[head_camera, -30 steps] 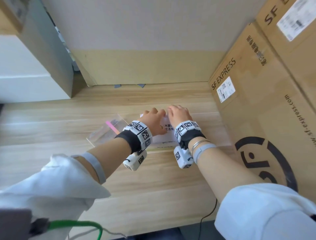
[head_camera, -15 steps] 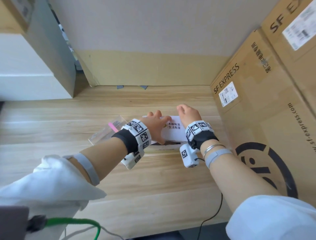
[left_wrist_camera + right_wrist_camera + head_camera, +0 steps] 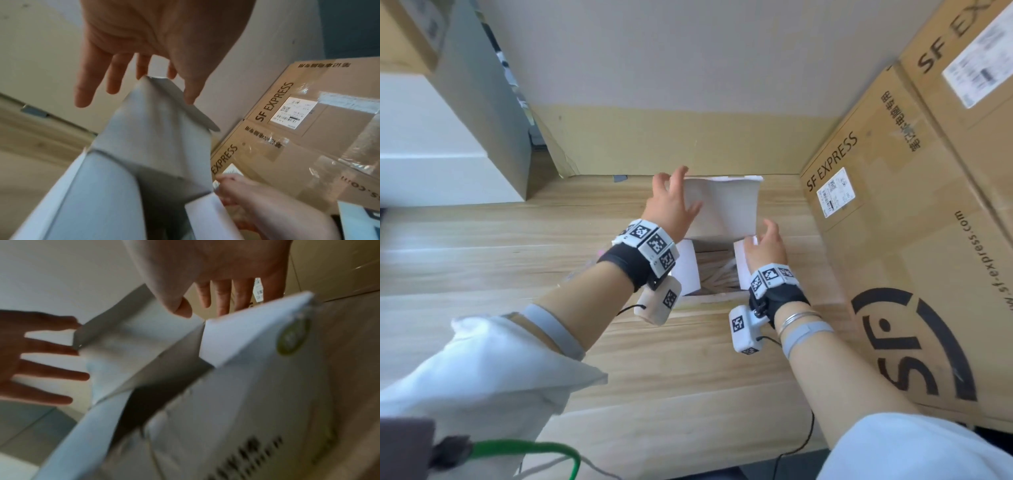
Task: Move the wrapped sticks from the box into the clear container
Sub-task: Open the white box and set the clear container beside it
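Note:
A white cardboard box (image 3: pixel 688 270) sits on the wooden table (image 3: pixel 482 260) with its lid (image 3: pixel 726 209) swung up and back. Thin wrapped sticks (image 3: pixel 717 274) lie crosswise inside. My left hand (image 3: pixel 671 209) is raised at the lid's left edge, fingers spread and straight against it; the left wrist view shows the lid (image 3: pixel 156 129) under that hand (image 3: pixel 164 53). My right hand (image 3: pixel 765 243) rests on the box's right side flap (image 3: pixel 741 263), fingers straight behind the flap (image 3: pixel 246 331) and thumb in front. The clear container is hidden behind my left wrist.
Large SF Express cartons (image 3: pixel 893 257) stand close on the right, almost touching my right hand. A cardboard wall (image 3: pixel 671 144) closes the back of the table. A white cabinet (image 3: pixel 431 154) stands at the left. A green cable (image 3: pixel 527 448) hangs near my left sleeve.
The box's lid was shut under both hands and now stands open. My left hand rose with the lid; my right hand shifted onto the right side flap. The sticks inside have come into view.

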Action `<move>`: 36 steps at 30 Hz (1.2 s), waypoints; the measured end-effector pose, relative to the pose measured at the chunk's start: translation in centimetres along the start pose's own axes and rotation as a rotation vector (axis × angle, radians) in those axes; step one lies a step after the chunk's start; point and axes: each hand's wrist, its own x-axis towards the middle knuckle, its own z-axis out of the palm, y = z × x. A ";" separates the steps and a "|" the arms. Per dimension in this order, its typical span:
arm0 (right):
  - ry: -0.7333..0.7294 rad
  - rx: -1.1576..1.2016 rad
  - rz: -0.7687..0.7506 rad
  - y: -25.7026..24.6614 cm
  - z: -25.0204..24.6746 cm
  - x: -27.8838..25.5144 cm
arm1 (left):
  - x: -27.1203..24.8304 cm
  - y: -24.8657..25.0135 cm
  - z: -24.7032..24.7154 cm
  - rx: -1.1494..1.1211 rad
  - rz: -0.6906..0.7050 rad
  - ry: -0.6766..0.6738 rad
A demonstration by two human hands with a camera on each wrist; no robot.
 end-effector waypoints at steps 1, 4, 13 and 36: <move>-0.017 -0.015 -0.005 0.1 0.6 -0.4 | -0.4 -0.4 0.7 -0.004 -0.045 -0.032; -0.082 -0.104 -0.032 0.5 2.2 -1.1 | -1.7 -1.4 3.0 0.033 -0.182 -0.171; -0.123 -0.211 -0.092 0.6 1.8 -1.2 | -3.6 -2.1 6.1 0.129 -0.225 -0.288; -0.046 -0.325 0.003 3.2 -1.6 0.2 | -3.3 -1.3 4.4 -0.433 -0.167 -0.069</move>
